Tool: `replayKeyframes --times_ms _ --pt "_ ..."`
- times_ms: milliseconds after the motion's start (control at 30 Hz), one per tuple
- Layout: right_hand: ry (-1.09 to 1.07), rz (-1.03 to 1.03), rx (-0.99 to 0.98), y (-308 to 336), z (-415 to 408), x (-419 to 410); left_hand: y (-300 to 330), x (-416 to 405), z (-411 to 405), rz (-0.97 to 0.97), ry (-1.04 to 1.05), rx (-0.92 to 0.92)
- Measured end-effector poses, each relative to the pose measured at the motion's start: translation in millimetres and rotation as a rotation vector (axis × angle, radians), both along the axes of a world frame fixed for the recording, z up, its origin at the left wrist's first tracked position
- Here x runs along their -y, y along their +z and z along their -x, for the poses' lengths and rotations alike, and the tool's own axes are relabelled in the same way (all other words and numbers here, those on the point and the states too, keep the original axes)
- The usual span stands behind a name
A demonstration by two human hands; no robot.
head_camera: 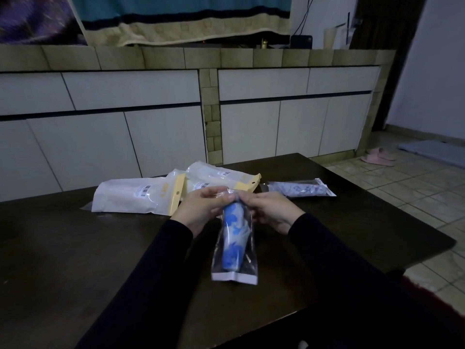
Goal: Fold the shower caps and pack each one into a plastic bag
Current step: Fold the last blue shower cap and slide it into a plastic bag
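A folded blue-and-white shower cap [233, 238] sits rolled up inside a clear plastic bag [247, 269] that hangs above the dark table [100, 248]. My left hand [198, 210] pinches the bag's open top from the left. My right hand [270, 210] pinches the same top edge from the right. The bag's white sealed end points toward me. A second packed shower cap in its clear bag [298, 188] lies on the table behind my right hand.
Several white packets with yellow hang tabs [141, 197] lie in a loose pile at the back of the table. White cabinets [151, 122] stand behind it. The tiled floor [415, 187] with pink slippers [378, 154] lies to the right.
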State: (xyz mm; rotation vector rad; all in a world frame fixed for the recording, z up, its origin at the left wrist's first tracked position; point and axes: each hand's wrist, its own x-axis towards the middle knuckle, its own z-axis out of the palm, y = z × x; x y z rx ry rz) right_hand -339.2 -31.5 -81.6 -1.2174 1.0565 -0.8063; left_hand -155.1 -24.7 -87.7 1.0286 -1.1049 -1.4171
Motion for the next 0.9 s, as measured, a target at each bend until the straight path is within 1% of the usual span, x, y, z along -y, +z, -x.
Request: replayKeyframes --times_ms 100,167,267,367,500,533,600,667,733,767,833,900 --pt "-0.068 0.095 0.040 0.7 -3.2 4.6 7.1 -6.4 -3.4 -0.024 -0.080 0.172" --pt "-0.093 0.146 0.053 3.6 -5.3 2.3 8.3 -6.6 -6.0 0.000 -0.053 0.196" --pt "-0.028 0.239 0.047 10.4 -5.9 -4.5 10.7 -5.8 -8.9 0.057 -0.036 0.118" --pt "0.004 0.338 0.047 18.2 -7.2 -7.3 16.1 -8.1 -11.5 0.087 -0.073 0.046" --pt "0.042 0.367 0.099 31.5 -6.1 -11.5 23.7 -14.4 -11.3 0.136 -0.063 -0.008" --pt "0.048 0.410 0.084 36.2 -4.0 -13.4 27.1 -17.3 -9.8 0.157 -0.061 -0.028" --pt "0.003 0.547 0.066 45.8 0.2 -17.4 33.2 -21.7 -8.2 0.209 -0.065 -0.058" --pt "-0.041 0.658 0.129 52.7 0.3 -23.6 40.6 -25.3 -10.0 0.260 -0.081 -0.055" --pt "-0.085 0.789 0.167 56.3 -4.2 -31.6 44.7 -25.7 -14.7 0.302 -0.155 -0.062" --pt "-0.112 0.886 0.152 56.8 -7.7 -34.6 45.6 -25.7 -17.8 0.306 -0.196 -0.088" --pt "-0.168 1.142 0.062 55.3 -13.2 -35.8 46.1 -26.1 -22.4 0.257 -0.251 -0.203" --pt "-0.259 1.447 -0.106 52.7 -12.5 -29.7 45.7 -25.1 -22.2 0.188 -0.230 -0.304"
